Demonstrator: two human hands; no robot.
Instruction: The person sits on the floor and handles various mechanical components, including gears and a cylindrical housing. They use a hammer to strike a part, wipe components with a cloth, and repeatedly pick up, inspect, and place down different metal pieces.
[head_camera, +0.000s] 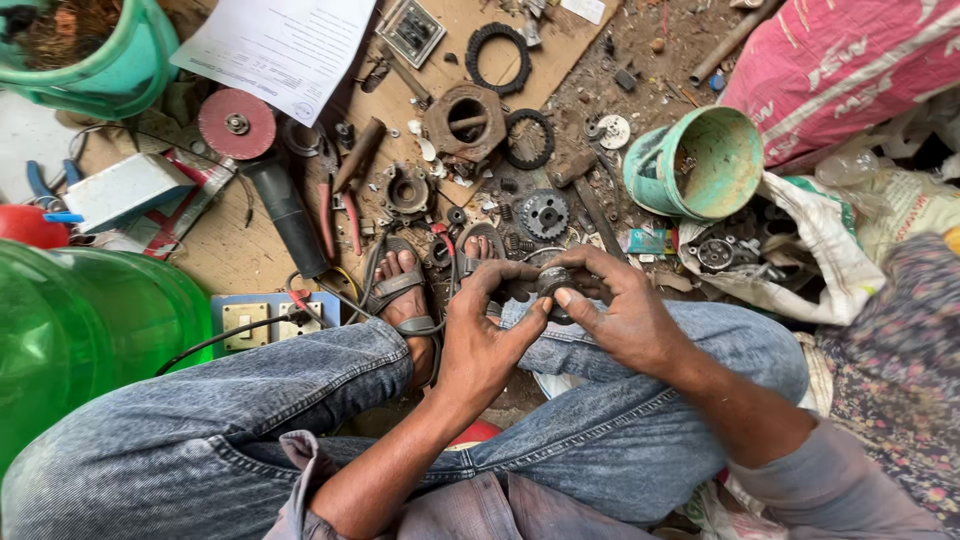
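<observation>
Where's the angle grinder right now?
Head view, left of centre: the angle grinder lies on the wooden board, red disc toward the green bucket, just left of the red-handled pliers.

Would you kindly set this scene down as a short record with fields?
setting: person seated on a cluttered wooden floor, legs in jeans
left hand: left hand grips a small round metal part
right hand: right hand grips the same part from the other side
in front: gear, rusty housing, toothed ring
left side: angle grinder, green bottle, sheet of paper
right side: green bucket on its side, pink sack
</observation>
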